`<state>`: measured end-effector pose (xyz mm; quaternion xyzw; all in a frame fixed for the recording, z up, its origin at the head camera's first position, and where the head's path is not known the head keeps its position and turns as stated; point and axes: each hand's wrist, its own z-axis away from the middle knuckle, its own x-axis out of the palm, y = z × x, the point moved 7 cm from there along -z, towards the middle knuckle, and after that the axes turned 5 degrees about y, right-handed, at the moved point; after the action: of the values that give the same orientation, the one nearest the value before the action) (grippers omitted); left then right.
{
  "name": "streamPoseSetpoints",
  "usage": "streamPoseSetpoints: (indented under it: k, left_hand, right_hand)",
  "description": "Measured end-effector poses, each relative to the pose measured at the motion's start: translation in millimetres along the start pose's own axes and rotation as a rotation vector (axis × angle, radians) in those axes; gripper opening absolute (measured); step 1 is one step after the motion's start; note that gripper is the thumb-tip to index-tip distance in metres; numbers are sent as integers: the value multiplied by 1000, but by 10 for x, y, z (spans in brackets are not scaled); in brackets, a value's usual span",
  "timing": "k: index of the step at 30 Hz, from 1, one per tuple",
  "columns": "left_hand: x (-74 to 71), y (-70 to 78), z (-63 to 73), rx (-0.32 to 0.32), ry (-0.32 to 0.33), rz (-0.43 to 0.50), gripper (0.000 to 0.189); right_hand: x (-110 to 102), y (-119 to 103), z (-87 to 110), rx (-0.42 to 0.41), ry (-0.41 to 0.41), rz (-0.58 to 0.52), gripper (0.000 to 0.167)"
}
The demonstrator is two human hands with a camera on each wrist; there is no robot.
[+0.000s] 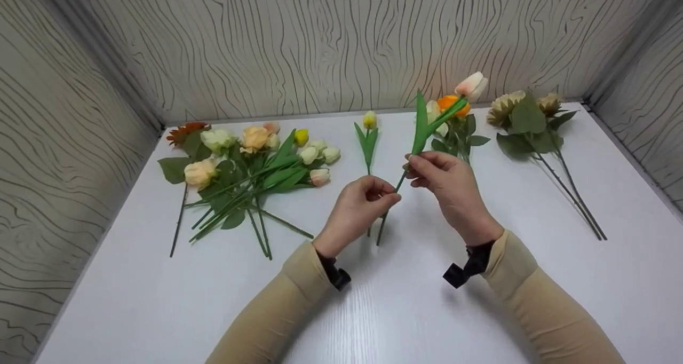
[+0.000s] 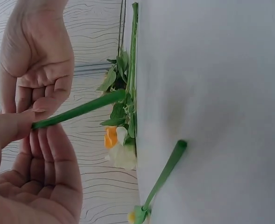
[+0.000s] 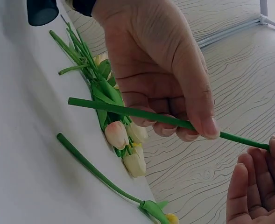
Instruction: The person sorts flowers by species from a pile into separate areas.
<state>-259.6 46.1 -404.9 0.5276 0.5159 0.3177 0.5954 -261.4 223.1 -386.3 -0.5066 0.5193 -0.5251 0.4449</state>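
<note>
Both hands hold one pale pink and white tulip [image 1: 471, 85] above the table. My left hand [image 1: 364, 204] pinches the green stem [image 3: 132, 112] partway down between thumb and fingers, and the stem's cut end sticks out below. Higher up, my right hand [image 1: 445, 185] pinches the same stem just under the leaves [image 1: 420, 121]. The bloom leans up and to the right. A single yellow tulip [image 1: 370, 120] lies on the table behind the left hand, its stem partly hidden by that hand.
A mixed heap of roses and tulips [image 1: 256, 172] spreads over the left of the white table [image 1: 373, 321]. Behind the right hand lie an orange flower [image 1: 453, 106] and white blooms. Two large beige flowers [image 1: 507, 107] with long stems lie at the right. Patterned walls enclose the back and sides.
</note>
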Motion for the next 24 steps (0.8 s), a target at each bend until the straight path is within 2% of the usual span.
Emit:
streamPoseSetpoints:
  k: [3, 8, 12, 14, 18, 24]
  left_hand:
    - [82, -56, 40, -25, -43, 74, 17]
    - [177, -113, 122, -67, -152, 185, 21]
    - [204, -115, 160, -69, -189, 211, 23]
    - [199, -117, 164, -60, -182, 183, 23]
    - [158, -128, 146, -38, -134, 69, 16]
    - [55, -134, 119, 22, -60, -163, 13]
  right_hand:
    - [-21, 23, -21, 33, 9, -36, 41]
    - [-106, 14, -60, 69, 31, -114, 47]
    - [-150, 12, -74, 75, 46, -168, 47]
    - [-138, 29, -74, 67, 41, -174, 44]
    - [-87, 101, -72, 57, 33, -153, 39]
    - [-19, 245, -97, 85, 5, -29, 44]
